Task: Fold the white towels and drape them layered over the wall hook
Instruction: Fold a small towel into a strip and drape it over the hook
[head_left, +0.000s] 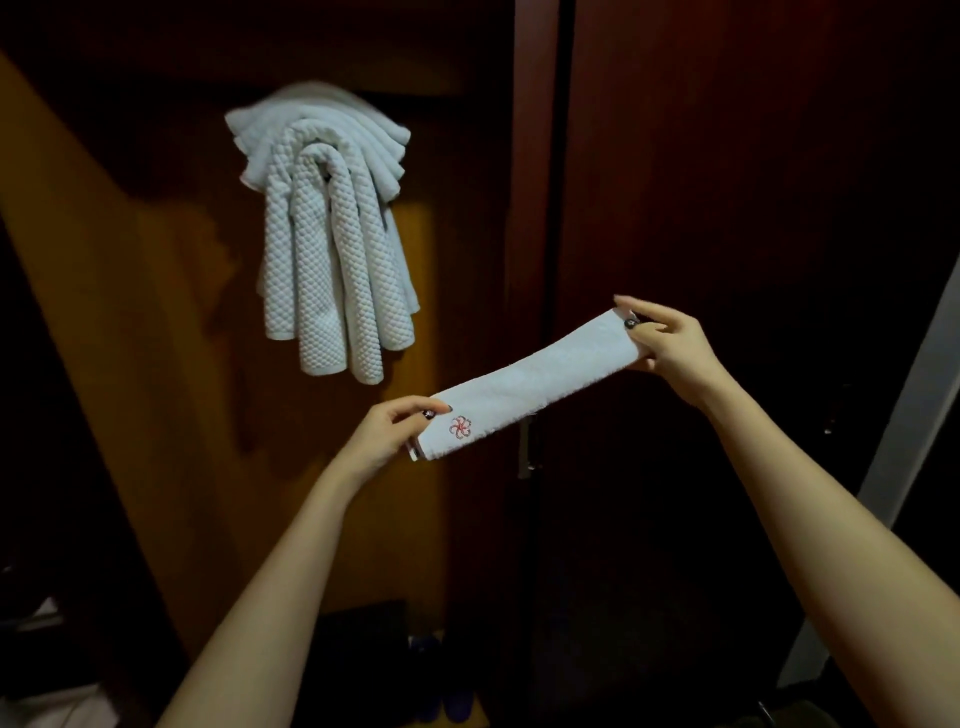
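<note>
1. In front of the wooden wall (130, 312), the person is holding a folded towel (530, 384) in the air as a long narrow strip. It is sloping up from lower left to upper right, below and to the right of the hanging towels (327, 234) and well apart from them.
2. The left hand (395, 431) is pinching the lower end, just beside the red flower (459, 427) stitched there. Its thumb is lying on top and its fingers are curling underneath.
3. The right hand (670, 348) is pinching the upper end between thumb and fingers. At least one finger is sticking out free above the cloth.
4. The hanging towels are draping in layers from one spot on the wall. The hook itself is hidden under them, so its shape cannot be told.
5. The step in hand seems to be bringing this strip up onto that bunch. A light pull between the two hands should be stopping the fold from opening on the way.
6. The middle of the strip should probably be going over the top of the bunch, so that both ends are hanging about level.
7. The bunch is looking thick, so the new layer may be sliding off. Both pinches are best let go only once the cloth is sitting firmly.
</note>
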